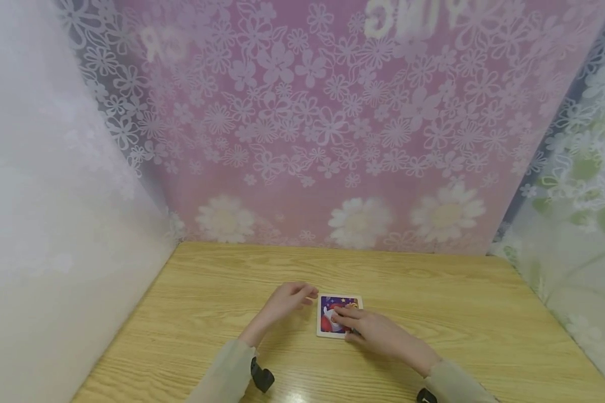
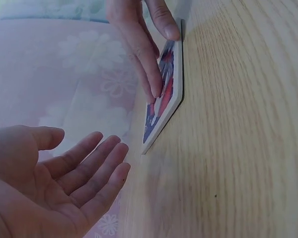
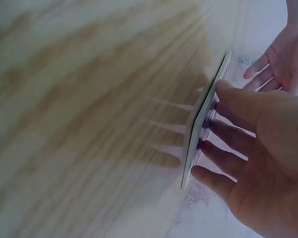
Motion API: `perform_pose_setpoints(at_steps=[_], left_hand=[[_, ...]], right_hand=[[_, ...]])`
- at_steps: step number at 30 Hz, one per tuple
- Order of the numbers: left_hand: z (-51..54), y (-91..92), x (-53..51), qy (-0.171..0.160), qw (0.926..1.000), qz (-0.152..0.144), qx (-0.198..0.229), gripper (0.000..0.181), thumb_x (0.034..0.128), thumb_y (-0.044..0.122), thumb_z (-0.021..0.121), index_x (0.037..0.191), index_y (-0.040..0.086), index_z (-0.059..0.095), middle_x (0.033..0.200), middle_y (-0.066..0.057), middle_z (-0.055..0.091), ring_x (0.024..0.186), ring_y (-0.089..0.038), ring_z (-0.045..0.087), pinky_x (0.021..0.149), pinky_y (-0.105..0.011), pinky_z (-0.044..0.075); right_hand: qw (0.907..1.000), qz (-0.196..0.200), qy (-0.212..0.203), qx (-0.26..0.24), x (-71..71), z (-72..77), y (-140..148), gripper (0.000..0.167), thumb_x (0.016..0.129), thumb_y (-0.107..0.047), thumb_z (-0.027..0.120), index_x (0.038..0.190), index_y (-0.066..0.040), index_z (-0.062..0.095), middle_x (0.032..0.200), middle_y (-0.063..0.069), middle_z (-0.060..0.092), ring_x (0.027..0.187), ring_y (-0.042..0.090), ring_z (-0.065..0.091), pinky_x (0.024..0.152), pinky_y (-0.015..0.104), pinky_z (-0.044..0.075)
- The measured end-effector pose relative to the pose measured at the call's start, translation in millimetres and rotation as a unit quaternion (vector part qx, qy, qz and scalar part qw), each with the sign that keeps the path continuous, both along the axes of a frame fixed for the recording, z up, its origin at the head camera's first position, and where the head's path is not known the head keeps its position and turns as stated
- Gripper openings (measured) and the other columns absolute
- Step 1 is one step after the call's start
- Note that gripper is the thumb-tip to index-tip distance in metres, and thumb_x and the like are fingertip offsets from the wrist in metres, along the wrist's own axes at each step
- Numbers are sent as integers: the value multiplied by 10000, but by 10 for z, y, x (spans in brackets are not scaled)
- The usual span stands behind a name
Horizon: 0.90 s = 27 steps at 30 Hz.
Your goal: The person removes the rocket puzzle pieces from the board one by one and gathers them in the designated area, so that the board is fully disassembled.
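Note:
A small square picture board (image 1: 327, 320) with a pale frame lies flat on the wooden table; its picture is purple, red and white. Over its right part rests my right hand (image 1: 375, 330), fingers fairly straight and fingertips on the picture. In the right wrist view the spread fingers of the right hand (image 3: 258, 144) touch the board (image 3: 207, 111) along its face, with the thumb near an edge. My left hand (image 1: 288, 300) hovers just left of the board, apart from it. Seen from the left wrist, that hand (image 2: 59, 186) holds nothing, its fingers relaxed.
The wood-grain table (image 1: 222, 280) extends around the board. Behind it hangs a pink flowered curtain (image 1: 302, 129), with a white sheet (image 1: 65, 196) on the left and a flowered sheet (image 1: 580, 224) on the right. Black straps (image 1: 262, 376) sit at both wrists.

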<state>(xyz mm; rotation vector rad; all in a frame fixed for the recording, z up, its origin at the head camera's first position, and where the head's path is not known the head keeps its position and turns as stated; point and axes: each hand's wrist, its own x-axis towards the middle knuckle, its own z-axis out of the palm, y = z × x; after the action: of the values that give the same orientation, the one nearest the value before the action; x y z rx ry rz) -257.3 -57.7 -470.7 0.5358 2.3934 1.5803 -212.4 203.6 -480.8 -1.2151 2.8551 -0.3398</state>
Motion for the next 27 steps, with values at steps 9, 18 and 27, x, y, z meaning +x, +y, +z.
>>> perform_pose_setpoints(at_steps=[9, 18, 27], left_hand=[[-28, 137, -87, 350, 9971, -44, -671, 366, 1088, 298, 476, 1217, 49, 712, 1160, -111, 734, 1053, -267, 713, 923, -445, 554], [-119, 247, -261, 1012, 9827, -96, -1549, 340, 1084, 287, 484, 1125, 82, 752, 986, -23, 743, 877, -131, 664, 771, -321, 535], [-50, 318, -249, 1511, 9636, -141, -2200, 274, 1064, 227, 536, 1038, 85, 769, 931, -49, 754, 750, -122, 621, 697, -291, 493]], right_hand=[[9997, -76, 238, -10, 25, 26, -33, 442, 981, -215, 680, 1405, -107, 620, 1449, 125, 575, 1249, 335, 608, 946, 485, 540], [9992, -83, 386, 16, 27, 12, -42, 419, 981, -226, 681, 1383, -116, 637, 1431, 120, 592, 1220, 318, 630, 921, 467, 554], [9999, -33, -58, 157, 60, 89, -19, 507, 1026, -355, 591, 1467, -107, 552, 1500, 135, 523, 1292, 358, 569, 1003, 531, 496]])
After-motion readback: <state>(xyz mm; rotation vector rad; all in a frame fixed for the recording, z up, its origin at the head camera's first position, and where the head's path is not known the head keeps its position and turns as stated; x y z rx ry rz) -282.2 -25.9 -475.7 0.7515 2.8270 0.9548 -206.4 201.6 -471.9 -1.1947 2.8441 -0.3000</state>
